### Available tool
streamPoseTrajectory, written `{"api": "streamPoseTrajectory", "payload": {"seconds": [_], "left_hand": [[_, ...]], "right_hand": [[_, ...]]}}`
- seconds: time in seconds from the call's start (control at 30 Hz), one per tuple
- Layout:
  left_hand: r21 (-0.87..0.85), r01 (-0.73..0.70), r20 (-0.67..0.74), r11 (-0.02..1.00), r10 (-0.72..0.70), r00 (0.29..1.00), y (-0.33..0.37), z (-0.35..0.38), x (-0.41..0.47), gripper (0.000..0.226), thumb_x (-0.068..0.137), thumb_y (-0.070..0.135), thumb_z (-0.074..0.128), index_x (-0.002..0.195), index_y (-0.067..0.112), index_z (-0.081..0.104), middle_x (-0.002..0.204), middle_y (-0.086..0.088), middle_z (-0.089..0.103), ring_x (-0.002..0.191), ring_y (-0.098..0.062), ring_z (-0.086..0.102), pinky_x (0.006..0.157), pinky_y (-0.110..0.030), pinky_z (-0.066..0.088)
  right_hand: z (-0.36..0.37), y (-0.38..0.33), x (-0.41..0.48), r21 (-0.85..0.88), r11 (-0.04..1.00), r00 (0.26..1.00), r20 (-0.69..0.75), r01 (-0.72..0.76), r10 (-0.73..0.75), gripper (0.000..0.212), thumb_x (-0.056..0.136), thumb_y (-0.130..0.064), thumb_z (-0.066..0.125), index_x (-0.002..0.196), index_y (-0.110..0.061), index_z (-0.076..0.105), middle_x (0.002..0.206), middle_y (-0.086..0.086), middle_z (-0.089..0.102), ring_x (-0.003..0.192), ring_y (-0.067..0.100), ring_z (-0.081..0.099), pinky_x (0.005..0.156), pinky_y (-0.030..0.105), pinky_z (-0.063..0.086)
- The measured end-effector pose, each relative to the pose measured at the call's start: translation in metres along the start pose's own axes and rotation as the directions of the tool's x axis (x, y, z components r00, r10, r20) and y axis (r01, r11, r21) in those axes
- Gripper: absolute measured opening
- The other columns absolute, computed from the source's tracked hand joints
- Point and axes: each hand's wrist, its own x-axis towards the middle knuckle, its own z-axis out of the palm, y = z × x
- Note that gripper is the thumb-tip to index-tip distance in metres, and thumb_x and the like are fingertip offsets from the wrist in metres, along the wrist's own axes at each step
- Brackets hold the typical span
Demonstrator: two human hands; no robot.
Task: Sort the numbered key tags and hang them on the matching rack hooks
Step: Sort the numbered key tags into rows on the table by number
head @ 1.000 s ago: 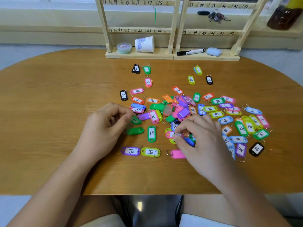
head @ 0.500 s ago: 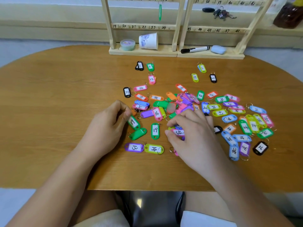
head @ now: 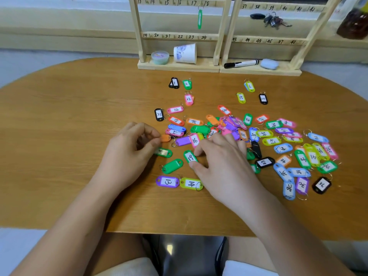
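Observation:
Several coloured numbered key tags (head: 264, 134) lie in a heap on the wooden table (head: 59, 120), right of centre. My left hand (head: 127, 154) has curled fingers, and index and thumb pinch a small orange tag (head: 166, 138) at the heap's left edge. A green tag (head: 164, 152) lies just under its thumb. My right hand (head: 223, 164) is spread over the heap, thumb and index pinching the green tag 19 (head: 190, 156). Purple tag 13 (head: 167, 181) and yellow-green tag 14 (head: 191, 183) lie side by side in front. The wooden rack (head: 179, 35) stands at the back, with one green tag (head: 199, 18) hanging near hook 18.
On the rack's base lie a paper cup (head: 185, 53) on its side, a small tub (head: 160, 57), a marker (head: 241, 63) and a pale blue case (head: 269, 63). A key bunch (head: 275, 20) lies behind it, and a dark bottle (head: 354, 24) stands at the far right.
My right hand has moved left off the heap's near side onto green tag 19. My left hand's fingertips have shifted up from the green tag to the orange one.

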Motion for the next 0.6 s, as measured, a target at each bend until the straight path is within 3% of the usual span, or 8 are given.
{"api": "streamPoseTrajectory", "payload": {"seconds": [0.1,0.2,0.4,0.5,0.6], "left_hand": [[0.046,-0.065,0.090,0.997,0.061,0.994,0.008,-0.004,-0.006,0.010,0.088,0.036,0.083,0.091,0.034,0.075,0.092,0.010,0.063,0.087,-0.008,0.061,0.071,-0.012,0.042],[0.124,-0.134,0.131,0.983,0.117,0.984,0.009,-0.003,-0.008,0.012,0.088,0.037,0.082,0.098,0.036,0.076,0.096,0.015,0.059,0.089,-0.003,0.060,0.074,-0.010,0.041],[0.199,-0.109,0.180,0.974,0.073,0.981,0.000,-0.013,0.005,0.021,0.089,0.037,0.084,0.107,0.038,0.073,0.103,0.016,0.056,0.093,0.002,0.058,0.076,-0.011,0.043],[0.237,-0.095,0.228,0.967,0.040,0.973,-0.002,-0.014,0.009,0.017,0.088,0.038,0.085,0.099,0.037,0.073,0.103,0.015,0.055,0.094,0.002,0.056,0.074,-0.009,0.040],[0.247,-0.084,0.269,0.965,0.015,0.963,0.002,-0.016,0.012,0.015,0.087,0.034,0.086,0.091,0.035,0.071,0.103,0.014,0.056,0.093,0.002,0.056,0.072,-0.009,0.038]], "right_hand": [[-0.001,-0.003,0.002,-0.010,1.000,0.999,0.031,-0.009,0.009,0.018,0.099,-0.047,0.063,0.111,-0.034,0.062,0.114,-0.011,0.054,0.116,0.017,0.043,0.104,0.040,0.029],[-0.001,-0.006,0.004,-0.037,0.999,0.998,0.057,-0.021,0.023,0.018,0.098,-0.043,0.061,0.112,-0.031,0.061,0.115,-0.008,0.055,0.115,0.019,0.043,0.103,0.041,0.031],[-0.005,-0.011,0.011,-0.019,1.000,0.996,0.091,-0.021,0.022,0.008,0.098,-0.032,0.063,0.106,-0.030,0.060,0.113,-0.008,0.058,0.115,0.020,0.046,0.100,0.042,0.035],[-0.005,-0.009,0.013,0.061,0.998,0.999,0.051,-0.002,-0.001,0.008,0.100,-0.028,0.065,0.097,-0.031,0.059,0.098,-0.014,0.062,0.106,0.017,0.052,0.098,0.042,0.037],[-0.008,0.000,0.018,0.244,0.969,0.999,0.038,-0.029,0.021,0.013,0.097,-0.020,0.072,0.093,-0.030,0.064,0.075,-0.017,0.063,0.079,0.005,0.059,0.084,0.034,0.046]]}}
